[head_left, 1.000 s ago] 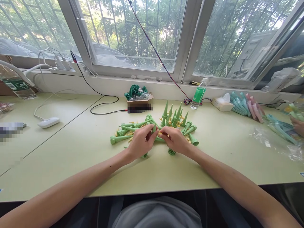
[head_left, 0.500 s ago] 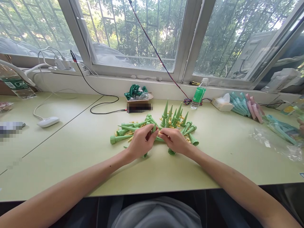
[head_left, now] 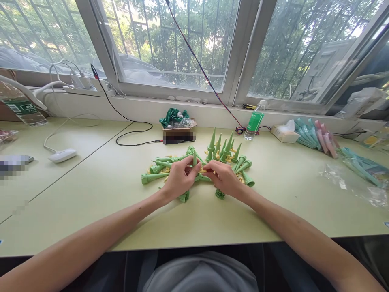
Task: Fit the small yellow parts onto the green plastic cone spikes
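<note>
My left hand [head_left: 180,175] is closed around a green watering spike [head_left: 195,158], whose tip points up. Close beside it, my right hand [head_left: 223,175] pinches a small yellow valve [head_left: 204,170] at the spike's side; the fingers partly cover it. Loose green spikes [head_left: 153,177] and small yellow parts lie in a heap around both hands. Behind my right hand, several spikes [head_left: 212,146] with yellow valves stand upright. One open spike end [head_left: 220,194] shows under my right hand, another [head_left: 184,197] under my left.
Behind the heap sits a small cardboard box [head_left: 178,132] with green plastic in it. A water bottle [head_left: 254,121] and a tissue box [head_left: 285,134] stand at the back right. At left lies a white mouse [head_left: 62,155]; a black cable [head_left: 133,144] crosses the table [head_left: 194,227].
My left hand has turned slightly, and the spike in it has gone from leaning right to nearly upright. My right hand stays almost in place, fingers a little more raised.
</note>
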`<action>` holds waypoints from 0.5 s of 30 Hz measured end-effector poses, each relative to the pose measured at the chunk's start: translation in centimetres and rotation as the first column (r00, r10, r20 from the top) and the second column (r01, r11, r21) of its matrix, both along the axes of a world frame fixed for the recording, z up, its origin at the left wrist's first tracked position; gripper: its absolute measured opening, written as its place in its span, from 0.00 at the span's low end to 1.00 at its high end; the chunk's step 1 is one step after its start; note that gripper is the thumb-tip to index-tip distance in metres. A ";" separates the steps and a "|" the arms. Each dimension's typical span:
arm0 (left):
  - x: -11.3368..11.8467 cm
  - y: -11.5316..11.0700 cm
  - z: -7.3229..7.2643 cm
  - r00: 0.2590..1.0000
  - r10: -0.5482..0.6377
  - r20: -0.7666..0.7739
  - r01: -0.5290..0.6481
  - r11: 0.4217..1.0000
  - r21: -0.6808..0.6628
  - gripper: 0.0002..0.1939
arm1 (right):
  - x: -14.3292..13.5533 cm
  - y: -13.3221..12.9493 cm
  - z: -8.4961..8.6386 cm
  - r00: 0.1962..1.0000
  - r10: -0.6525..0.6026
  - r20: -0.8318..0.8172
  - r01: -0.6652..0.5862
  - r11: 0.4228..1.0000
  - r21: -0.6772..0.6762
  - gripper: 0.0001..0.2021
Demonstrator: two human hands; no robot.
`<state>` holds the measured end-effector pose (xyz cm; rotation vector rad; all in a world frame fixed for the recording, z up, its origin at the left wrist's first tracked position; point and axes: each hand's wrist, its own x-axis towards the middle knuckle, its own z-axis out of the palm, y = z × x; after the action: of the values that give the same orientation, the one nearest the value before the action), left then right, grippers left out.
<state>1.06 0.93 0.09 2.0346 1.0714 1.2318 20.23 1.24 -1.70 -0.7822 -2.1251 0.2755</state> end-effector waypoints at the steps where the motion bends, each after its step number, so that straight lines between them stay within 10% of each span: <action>1: 0.0 0.0 0.0 1.000 -0.002 -0.012 0.002 1.000 0.013 0.11 | 0.1 0.0 0.0 1.000 0.012 0.007 -0.012 1.000 0.003 0.07; 15: -0.2 -0.3 -0.3 0.991 0.033 -0.126 -0.012 0.986 0.165 0.09 | 0.3 0.0 0.0 0.996 0.076 0.043 -0.076 0.997 -0.004 0.08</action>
<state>0.90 0.64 -0.17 2.2588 1.0855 1.2511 20.53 1.20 -1.67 -0.7152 -2.1987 0.3038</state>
